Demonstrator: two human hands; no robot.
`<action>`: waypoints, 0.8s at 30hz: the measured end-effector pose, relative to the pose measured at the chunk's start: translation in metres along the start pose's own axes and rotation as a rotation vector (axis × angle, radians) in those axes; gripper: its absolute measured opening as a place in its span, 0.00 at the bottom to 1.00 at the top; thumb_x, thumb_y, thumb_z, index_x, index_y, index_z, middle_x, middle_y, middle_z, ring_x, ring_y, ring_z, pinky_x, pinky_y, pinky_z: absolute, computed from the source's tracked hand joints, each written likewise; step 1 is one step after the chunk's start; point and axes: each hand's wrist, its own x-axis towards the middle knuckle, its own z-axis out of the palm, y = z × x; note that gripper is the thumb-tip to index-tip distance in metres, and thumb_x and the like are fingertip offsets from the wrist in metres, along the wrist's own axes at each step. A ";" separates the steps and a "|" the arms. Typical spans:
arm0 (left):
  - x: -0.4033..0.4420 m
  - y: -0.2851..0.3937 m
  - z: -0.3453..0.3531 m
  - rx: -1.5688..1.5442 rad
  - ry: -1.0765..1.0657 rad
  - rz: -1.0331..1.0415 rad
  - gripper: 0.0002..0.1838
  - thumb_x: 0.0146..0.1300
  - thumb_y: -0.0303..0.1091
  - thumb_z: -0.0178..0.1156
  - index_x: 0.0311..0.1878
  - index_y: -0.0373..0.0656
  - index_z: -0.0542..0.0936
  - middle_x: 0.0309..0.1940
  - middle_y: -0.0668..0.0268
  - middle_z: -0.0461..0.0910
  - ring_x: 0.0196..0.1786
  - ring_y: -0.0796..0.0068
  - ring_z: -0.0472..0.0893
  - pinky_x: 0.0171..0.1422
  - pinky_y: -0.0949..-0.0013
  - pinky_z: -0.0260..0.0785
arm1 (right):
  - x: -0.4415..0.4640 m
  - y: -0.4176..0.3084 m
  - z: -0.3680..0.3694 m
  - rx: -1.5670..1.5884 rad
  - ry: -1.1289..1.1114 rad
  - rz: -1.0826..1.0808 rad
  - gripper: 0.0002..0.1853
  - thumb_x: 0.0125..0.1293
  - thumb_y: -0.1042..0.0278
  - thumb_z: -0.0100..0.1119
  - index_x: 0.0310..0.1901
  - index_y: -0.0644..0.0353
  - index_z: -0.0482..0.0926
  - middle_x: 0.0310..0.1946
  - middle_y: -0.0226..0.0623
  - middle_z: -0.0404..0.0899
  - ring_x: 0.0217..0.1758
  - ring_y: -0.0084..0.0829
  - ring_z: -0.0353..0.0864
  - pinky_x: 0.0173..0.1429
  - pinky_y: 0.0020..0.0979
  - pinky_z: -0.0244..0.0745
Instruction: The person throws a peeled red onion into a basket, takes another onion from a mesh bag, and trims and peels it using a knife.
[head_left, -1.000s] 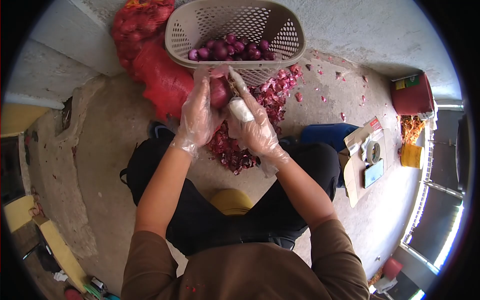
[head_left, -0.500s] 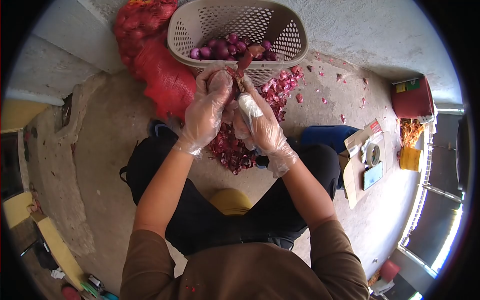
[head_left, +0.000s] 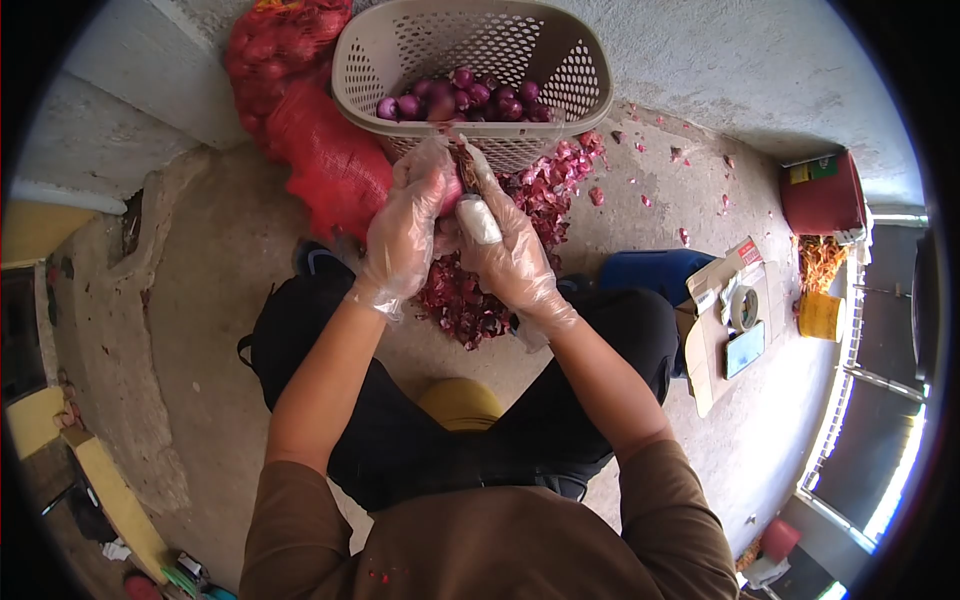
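Note:
My left hand (head_left: 408,225), in a clear plastic glove, is closed around a red onion (head_left: 451,192), mostly hidden by the fingers. My right hand (head_left: 508,250), also gloved, is closed against the onion's right side. White wrapping (head_left: 478,220) covers its thumb. A strip of brown, dry onion skin (head_left: 464,165) shows between the hands, by that thumb. Whatever else the right fingers hold is hidden. Just beyond the hands stands a beige perforated basket (head_left: 352,75) with several purple onions (head_left: 462,98) in it. Loose onion skins (head_left: 465,310) lie heaped on the floor under my hands.
Red mesh sacks (head_left: 325,150) of onions lean left of the basket. On the right, a piece of cardboard (head_left: 705,370) carries a tape roll (head_left: 744,308) and a phone (head_left: 745,350), beside a blue container (head_left: 650,268). A red bucket (head_left: 822,200) stands by the wall.
The reddish-brown skin piece that stuck up above my hands no longer shows there; a blurred reddish shape is in front of the basket. My right hand has shifted slightly left and down.

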 end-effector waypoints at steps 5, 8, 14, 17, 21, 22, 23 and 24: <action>-0.001 0.016 -0.004 -0.212 -0.088 -0.193 0.27 0.76 0.54 0.51 0.73 0.58 0.64 0.41 0.78 0.75 0.26 0.88 0.68 0.25 0.83 0.57 | 0.004 0.000 -0.002 -0.179 0.019 -0.025 0.30 0.76 0.67 0.51 0.77 0.58 0.58 0.43 0.34 0.81 0.38 0.19 0.76 0.49 0.24 0.75; 0.001 0.028 0.004 -0.235 -0.027 -0.271 0.27 0.74 0.59 0.50 0.69 0.57 0.68 0.35 0.77 0.74 0.22 0.88 0.64 0.21 0.84 0.51 | 0.011 0.013 -0.003 -0.337 0.103 -0.295 0.29 0.74 0.68 0.53 0.75 0.59 0.62 0.55 0.42 0.82 0.52 0.23 0.80 0.61 0.26 0.72; 0.006 0.033 -0.010 -0.103 0.036 -0.442 0.30 0.72 0.66 0.48 0.64 0.54 0.72 0.37 0.76 0.75 0.25 0.89 0.67 0.22 0.85 0.53 | 0.005 -0.004 -0.002 -0.209 0.030 -0.088 0.28 0.74 0.69 0.53 0.74 0.60 0.64 0.62 0.45 0.78 0.64 0.26 0.76 0.67 0.27 0.68; 0.006 0.030 -0.001 0.034 0.046 -0.272 0.30 0.73 0.65 0.48 0.64 0.52 0.72 0.39 0.76 0.75 0.31 0.89 0.71 0.25 0.84 0.57 | 0.011 0.011 -0.005 -0.236 0.047 -0.261 0.28 0.75 0.68 0.52 0.75 0.58 0.62 0.61 0.43 0.79 0.60 0.28 0.77 0.65 0.27 0.69; 0.012 -0.003 -0.006 0.330 0.066 0.174 0.30 0.74 0.64 0.48 0.63 0.47 0.72 0.38 0.76 0.74 0.34 0.87 0.72 0.27 0.82 0.60 | 0.007 -0.017 -0.010 -0.090 -0.066 0.081 0.30 0.76 0.66 0.50 0.77 0.56 0.57 0.56 0.35 0.79 0.43 0.22 0.77 0.53 0.24 0.74; 0.009 -0.001 -0.005 0.311 0.072 0.146 0.30 0.74 0.63 0.48 0.63 0.46 0.72 0.37 0.76 0.73 0.33 0.87 0.72 0.26 0.82 0.59 | 0.008 -0.013 -0.013 -0.098 -0.082 0.058 0.31 0.77 0.66 0.50 0.78 0.55 0.56 0.54 0.33 0.79 0.40 0.20 0.75 0.49 0.23 0.74; 0.007 0.002 -0.005 0.292 0.077 0.118 0.30 0.74 0.62 0.49 0.62 0.46 0.73 0.36 0.76 0.73 0.31 0.87 0.71 0.25 0.81 0.59 | 0.008 -0.013 -0.014 -0.110 -0.092 0.052 0.31 0.77 0.65 0.51 0.78 0.55 0.56 0.52 0.31 0.79 0.37 0.18 0.73 0.46 0.23 0.74; 0.005 0.011 -0.001 0.257 0.089 0.046 0.30 0.74 0.62 0.49 0.62 0.45 0.73 0.35 0.76 0.73 0.29 0.86 0.71 0.25 0.81 0.58 | 0.008 -0.013 -0.015 -0.122 -0.102 0.045 0.31 0.77 0.65 0.51 0.78 0.55 0.56 0.50 0.30 0.79 0.34 0.17 0.71 0.43 0.22 0.73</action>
